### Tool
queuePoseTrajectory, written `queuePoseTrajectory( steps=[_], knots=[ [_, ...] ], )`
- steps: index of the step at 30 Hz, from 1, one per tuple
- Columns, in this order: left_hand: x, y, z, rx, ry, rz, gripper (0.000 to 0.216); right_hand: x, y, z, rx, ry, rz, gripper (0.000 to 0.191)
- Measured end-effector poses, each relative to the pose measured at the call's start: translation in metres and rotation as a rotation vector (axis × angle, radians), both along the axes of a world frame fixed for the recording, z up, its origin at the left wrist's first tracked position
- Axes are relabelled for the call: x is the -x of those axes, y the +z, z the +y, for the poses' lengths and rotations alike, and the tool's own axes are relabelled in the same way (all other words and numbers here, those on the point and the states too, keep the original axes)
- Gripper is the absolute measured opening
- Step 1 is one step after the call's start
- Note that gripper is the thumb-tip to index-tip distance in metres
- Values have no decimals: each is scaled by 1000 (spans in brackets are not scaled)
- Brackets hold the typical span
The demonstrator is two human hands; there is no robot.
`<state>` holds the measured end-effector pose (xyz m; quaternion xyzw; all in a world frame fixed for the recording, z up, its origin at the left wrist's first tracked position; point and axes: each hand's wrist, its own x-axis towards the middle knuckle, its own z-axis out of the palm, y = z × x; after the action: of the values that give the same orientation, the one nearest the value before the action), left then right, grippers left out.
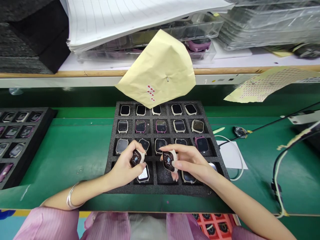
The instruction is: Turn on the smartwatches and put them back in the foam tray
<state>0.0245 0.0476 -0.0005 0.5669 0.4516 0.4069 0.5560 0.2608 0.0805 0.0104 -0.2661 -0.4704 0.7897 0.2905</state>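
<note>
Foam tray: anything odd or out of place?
One watch in the front row shows a lit white screen; the other seated ones look dark. The pocket beside it is empty. A crumpled yellow sheet overhangs the foam tray's back row.

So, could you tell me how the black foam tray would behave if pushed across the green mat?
The black foam tray looks spongy, so probably light and bendy if lifted by one edge. Flat on the green mat, it would likely drag, not glide. Its watch bodies sit in pockets, so should stay put.
</note>
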Motion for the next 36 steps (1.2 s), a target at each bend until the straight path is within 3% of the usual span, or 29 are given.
queuePoseTrajectory(
  steps=[36],
  knots=[
    [1,-2,0,-21,-14,20,23,0,-2,0,-24,4,-63,40]
  ],
)
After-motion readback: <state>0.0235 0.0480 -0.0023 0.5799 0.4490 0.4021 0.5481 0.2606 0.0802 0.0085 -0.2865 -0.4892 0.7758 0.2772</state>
